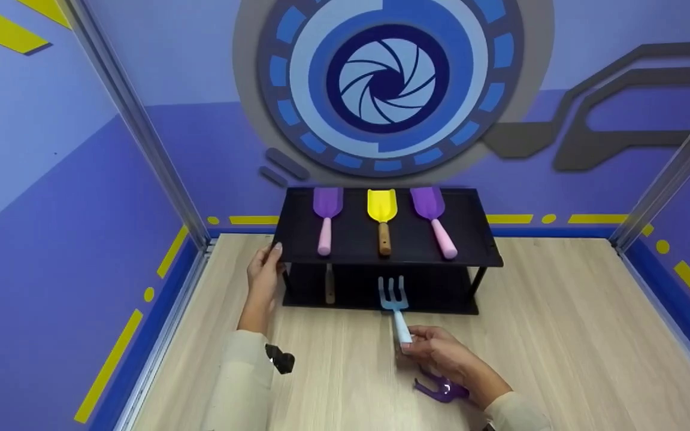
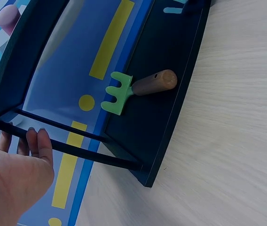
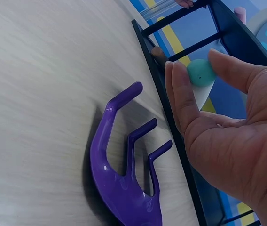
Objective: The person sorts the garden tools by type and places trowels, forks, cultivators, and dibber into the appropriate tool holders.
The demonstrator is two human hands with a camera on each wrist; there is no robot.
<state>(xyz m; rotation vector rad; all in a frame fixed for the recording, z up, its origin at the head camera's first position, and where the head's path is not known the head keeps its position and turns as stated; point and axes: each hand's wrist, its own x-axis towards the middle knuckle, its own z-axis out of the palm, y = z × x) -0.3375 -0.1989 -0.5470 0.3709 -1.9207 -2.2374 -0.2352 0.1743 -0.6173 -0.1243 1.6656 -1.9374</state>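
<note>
A black two-tier shelf point(image 1: 345, 245) stands on the table, and my left hand point(image 1: 265, 270) grips its upper left edge, thumb on top and fingers beside the post. In my right hand point(image 1: 444, 353) I pinch the handle end of a light blue garden fork point(image 1: 394, 297), its tines pointing at the lower tier. The round teal handle end point(image 3: 201, 72) shows between thumb and fingers in the right wrist view. A green garden fork point(image 2: 120, 93) with a wooden handle lies on the lower tier at the left. Below my right hand, a purple garden fork point(image 3: 129, 197) rests on the table.
Along the top tier lie a purple shovel point(image 1: 327, 203) with pink handle, a yellow shovel point(image 1: 382, 206) with brown handle, and another purple shovel point(image 1: 428, 203). Behind the shelf rises a blue printed wall point(image 1: 201, 149); metal posts point(image 1: 141, 126) stand at the corners.
</note>
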